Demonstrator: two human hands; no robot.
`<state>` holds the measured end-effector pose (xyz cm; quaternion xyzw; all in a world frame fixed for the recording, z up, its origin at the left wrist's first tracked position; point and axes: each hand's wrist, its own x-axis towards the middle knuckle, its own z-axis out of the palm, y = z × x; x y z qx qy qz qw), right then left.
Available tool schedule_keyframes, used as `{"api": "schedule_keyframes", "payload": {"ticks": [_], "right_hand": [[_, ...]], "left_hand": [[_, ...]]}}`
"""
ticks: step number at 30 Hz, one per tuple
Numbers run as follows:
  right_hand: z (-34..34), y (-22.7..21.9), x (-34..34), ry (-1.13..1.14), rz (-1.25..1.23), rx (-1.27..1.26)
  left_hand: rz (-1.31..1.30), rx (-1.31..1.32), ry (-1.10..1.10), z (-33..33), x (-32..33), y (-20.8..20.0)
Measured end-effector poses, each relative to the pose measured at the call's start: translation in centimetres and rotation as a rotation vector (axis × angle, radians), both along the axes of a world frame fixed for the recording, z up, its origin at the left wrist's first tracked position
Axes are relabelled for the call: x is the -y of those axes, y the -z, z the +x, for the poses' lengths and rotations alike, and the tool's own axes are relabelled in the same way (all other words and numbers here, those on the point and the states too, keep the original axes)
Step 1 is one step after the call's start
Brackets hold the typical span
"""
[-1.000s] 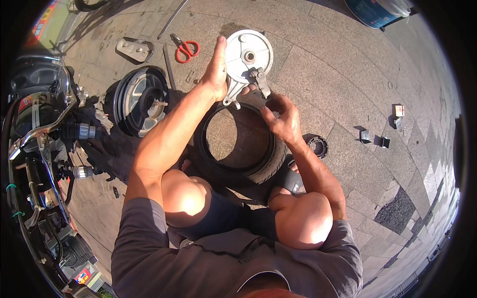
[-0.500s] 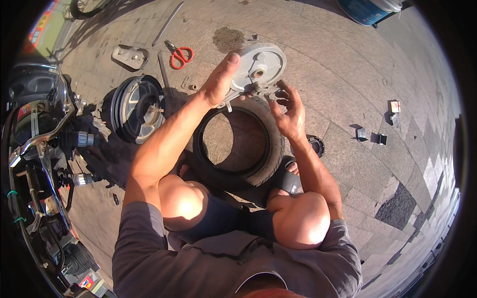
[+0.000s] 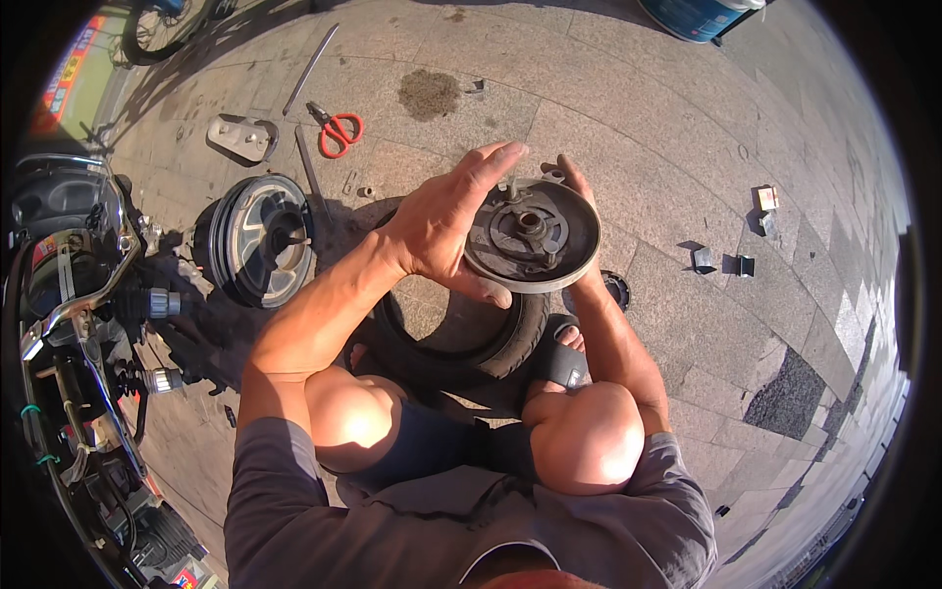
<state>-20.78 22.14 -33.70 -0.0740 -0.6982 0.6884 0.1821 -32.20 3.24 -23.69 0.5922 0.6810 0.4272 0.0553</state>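
Note:
A round grey drum-brake plate [image 3: 535,236] is up in front of me, over the tyre. Its hollow, dirty inner side faces me, with a bushing in the middle and small fittings around it. My right hand [image 3: 577,181] grips the plate's right side from behind; its fingers show past the far right rim, the rest is hidden. At the left rim, my left hand [image 3: 442,221] is spread wide, its thumb by the near edge and its fingers by the far edge. Below lies a black tyre [image 3: 525,339] on the paving, between my feet.
A wheel hub [image 3: 260,240] lies at left, beside a parked motorcycle [image 3: 74,285]. Farther out are red-handled scissors [image 3: 339,135], a metal bar [image 3: 311,69] and a flat metal cover [image 3: 242,137]. Small boxes [image 3: 765,198] and a blue bucket [image 3: 692,18] stand to the right.
The plate has come nearer and turned over, from its smooth outer face to its hollow inner side. My right hand has moved from beside it to behind its right rim.

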Motion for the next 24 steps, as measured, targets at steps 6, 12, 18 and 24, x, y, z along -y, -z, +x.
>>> {"api": "schedule_keyframes", "payload": {"ticks": [6,12,18,24], "right_hand": [[0.0,-0.1,0.9,-0.104,-0.211,0.018],[0.1,0.0,1.1,-0.148,-0.327,0.060],[-0.3,-0.9,0.8,-0.014,-0.122,-0.019],[-0.1,0.5,-0.1,-0.052,0.138,-0.062]], "left_hand": [[0.053,-0.014,0.015,0.3,-0.1,-0.5],[0.078,-0.002,0.039,0.6,-0.3,-0.1],[0.009,0.073,-0.047,0.1,0.3,0.7],[0.009,0.016,-0.038,0.2,0.0,0.6]]}}
